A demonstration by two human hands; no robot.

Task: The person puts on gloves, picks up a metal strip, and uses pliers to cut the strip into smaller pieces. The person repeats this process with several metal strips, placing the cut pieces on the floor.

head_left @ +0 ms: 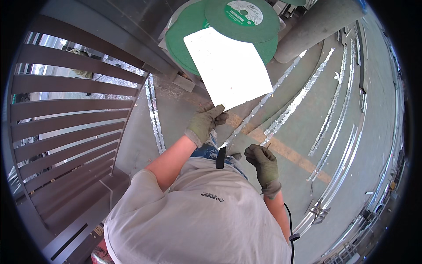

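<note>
My left hand, in a grey-green work glove, pinches the near left corner of a blank white sheet. The sheet looks like paper and slopes away from me, partly covering the green abrasive cutting discs behind it. One disc with a white and green label lies on top of the others. Off to the right of my waist, my right hand wears a matching glove. Its fingers are curled in, and whatever they may hold is hidden.
To my left stands a brown slatted metal frame. A thick grey cylinder leans at the far right of the discs. Long silvery strips lie across the grey floor, with metal bars farther right.
</note>
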